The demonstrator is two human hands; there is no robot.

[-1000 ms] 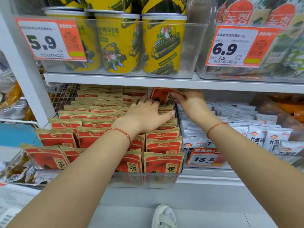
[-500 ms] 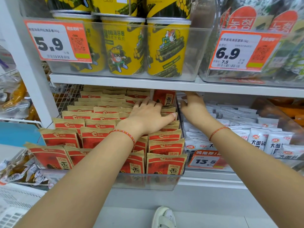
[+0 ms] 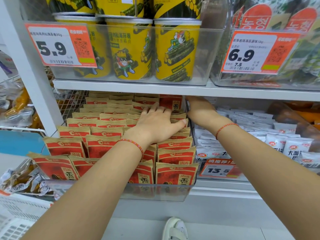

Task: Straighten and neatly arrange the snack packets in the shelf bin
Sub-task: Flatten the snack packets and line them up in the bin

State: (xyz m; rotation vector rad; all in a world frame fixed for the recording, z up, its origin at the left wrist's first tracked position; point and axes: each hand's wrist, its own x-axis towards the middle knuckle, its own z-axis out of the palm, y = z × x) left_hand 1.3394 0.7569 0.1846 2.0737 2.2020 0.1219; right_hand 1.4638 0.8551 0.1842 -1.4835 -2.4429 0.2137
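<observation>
Left hand [image 3: 156,122] presses flat on red snack packets [image 3: 110,129]; right hand's [image 3: 200,110] fingers are hidden behind the bin [image 3: 173,191].

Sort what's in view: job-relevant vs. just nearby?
Job: red snack packets, clear shelf bin, left hand flat on the packets, right hand at the bin's back right.
Nearby: yellow canisters, white packets, price tags.

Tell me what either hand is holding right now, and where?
Left hand holds nothing; it lies flat on the red packets. Right hand reaches to the bin's back; its fingers are hidden, so I cannot tell.
</observation>
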